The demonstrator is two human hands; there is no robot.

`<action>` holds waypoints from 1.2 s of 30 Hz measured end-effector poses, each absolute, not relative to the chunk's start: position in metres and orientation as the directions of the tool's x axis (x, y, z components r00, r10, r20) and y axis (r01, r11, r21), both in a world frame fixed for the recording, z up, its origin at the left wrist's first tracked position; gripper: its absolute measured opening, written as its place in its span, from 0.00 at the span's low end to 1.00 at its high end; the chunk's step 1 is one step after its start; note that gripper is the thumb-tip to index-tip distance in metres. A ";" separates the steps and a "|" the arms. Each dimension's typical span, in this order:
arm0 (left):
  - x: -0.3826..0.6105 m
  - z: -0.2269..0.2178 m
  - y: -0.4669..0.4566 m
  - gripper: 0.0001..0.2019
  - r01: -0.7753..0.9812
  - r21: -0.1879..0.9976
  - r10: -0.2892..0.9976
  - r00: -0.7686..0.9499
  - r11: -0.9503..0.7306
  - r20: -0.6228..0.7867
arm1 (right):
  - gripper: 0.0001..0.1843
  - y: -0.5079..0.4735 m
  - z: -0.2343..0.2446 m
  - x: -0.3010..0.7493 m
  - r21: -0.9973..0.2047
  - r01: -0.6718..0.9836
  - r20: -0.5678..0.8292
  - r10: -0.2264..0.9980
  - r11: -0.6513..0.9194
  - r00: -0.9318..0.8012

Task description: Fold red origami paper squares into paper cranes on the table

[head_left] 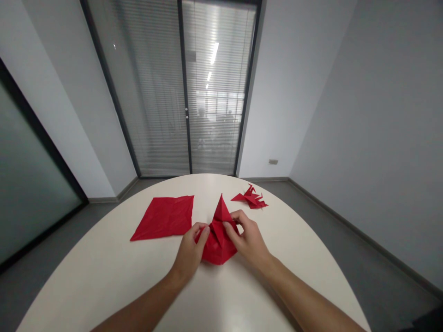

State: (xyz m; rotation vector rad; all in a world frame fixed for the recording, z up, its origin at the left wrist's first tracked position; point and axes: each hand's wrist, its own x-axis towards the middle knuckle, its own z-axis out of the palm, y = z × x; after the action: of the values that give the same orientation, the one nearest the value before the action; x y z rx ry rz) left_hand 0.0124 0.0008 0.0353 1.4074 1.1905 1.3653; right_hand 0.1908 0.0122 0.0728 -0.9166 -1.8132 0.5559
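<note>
While the left hand [192,242], fingers nearly closed, pinches one edge of one part-folded paper [221,252] above the table [121,276], the right hand [251,235] pinches the opposite edge. Step judged mid-fold; next move calls for even creasing. Count: one flat red sheet [166,216] left, apparently two folded figures [254,199] far right.

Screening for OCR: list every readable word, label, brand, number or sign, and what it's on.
None readable: no text shows on the held red paper, flat red sheet, folded red pieces or table.
The wall plate is too small and blurred to tell.
</note>
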 end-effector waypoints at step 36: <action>0.012 0.053 -0.004 0.22 -0.520 0.805 0.937 0.328 0.285 -0.119 | 0.24 0.028 0.079 0.203 -0.923 -0.130 0.382 0.897 0.361 -0.221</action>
State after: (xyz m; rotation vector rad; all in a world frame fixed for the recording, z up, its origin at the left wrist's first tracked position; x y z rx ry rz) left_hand 0.0115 -0.0043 0.0526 0.7458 0.6721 1.0787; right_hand 0.2029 0.0275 0.0789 -0.7328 -1.4755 1.1241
